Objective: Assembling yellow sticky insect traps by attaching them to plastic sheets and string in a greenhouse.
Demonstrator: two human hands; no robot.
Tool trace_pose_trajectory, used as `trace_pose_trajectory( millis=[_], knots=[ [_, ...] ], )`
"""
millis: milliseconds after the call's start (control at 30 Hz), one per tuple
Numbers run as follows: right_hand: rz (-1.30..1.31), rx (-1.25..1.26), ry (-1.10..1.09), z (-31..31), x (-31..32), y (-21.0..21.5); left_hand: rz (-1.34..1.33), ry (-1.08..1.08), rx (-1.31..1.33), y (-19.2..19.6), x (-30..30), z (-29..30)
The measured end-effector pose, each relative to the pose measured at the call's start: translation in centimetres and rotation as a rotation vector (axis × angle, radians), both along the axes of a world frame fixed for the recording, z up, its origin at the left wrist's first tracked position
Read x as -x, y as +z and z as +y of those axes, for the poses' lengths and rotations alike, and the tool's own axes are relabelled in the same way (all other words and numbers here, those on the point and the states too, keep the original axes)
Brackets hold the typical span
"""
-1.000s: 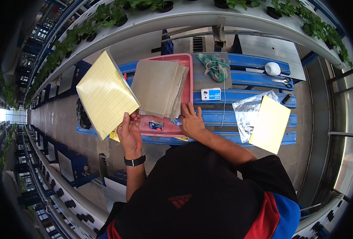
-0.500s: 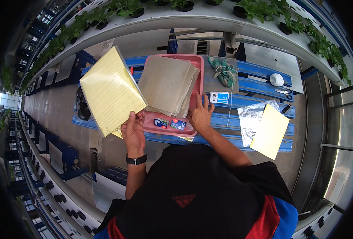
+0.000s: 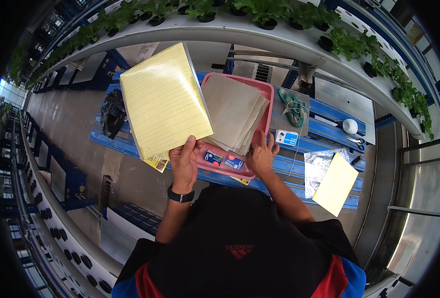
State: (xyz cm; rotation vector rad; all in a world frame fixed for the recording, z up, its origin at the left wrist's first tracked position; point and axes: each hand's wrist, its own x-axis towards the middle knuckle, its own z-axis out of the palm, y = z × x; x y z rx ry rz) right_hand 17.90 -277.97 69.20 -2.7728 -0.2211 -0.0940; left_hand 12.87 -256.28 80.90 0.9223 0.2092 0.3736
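My left hand grips the lower edge of a large yellow lined sheet and holds it up, tilted, left of a pink tray. A stack of grey-beige sheets lies in the tray, with two small blue packets near its front edge. My right hand rests on the tray's front right rim, fingers spread beside the stack. A black watch sits on my left wrist.
The tray stands on a blue slatted bench. On the bench lie a green cord bundle, a small blue-white box, a silver foil bag, a yellow sheet, a white round object and a black bag. Plants grow in white channels behind.
The yellow sheet in my left hand has risen and swung toward the tray. My right hand has stayed at the tray's front rim. The view has shifted closer over the tray.
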Motion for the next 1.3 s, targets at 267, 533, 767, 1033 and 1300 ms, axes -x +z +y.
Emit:
trace_pose_trajectory(
  millis=[267, 533, 767, 1033, 1300],
  knots=[
    [-0.004, -0.036, -0.003, 0.1, 0.1, 0.6, -0.019, -0.011, -0.001, -0.4, 0.5, 1.4],
    [-0.001, 0.006, 0.010, -0.4, -0.4, 0.2, -0.018, -0.033, 0.005, -0.7, 0.5, 1.6],
    [0.031, -0.238, 0.065, -3.3, 1.1, 5.8, -0.045, -0.035, 0.019, 0.4, 0.1, 0.7],
    [0.513, -1.422, 0.276, 2.4, 2.7, 16.9, -0.120, -0.015, -0.015, 2.7, -1.1, -3.1],
    [0.528, -1.434, 0.286, 3.1, 2.2, 17.9, -0.160, -0.013, -0.110, 4.0, -1.4, -4.6]
  ],
)
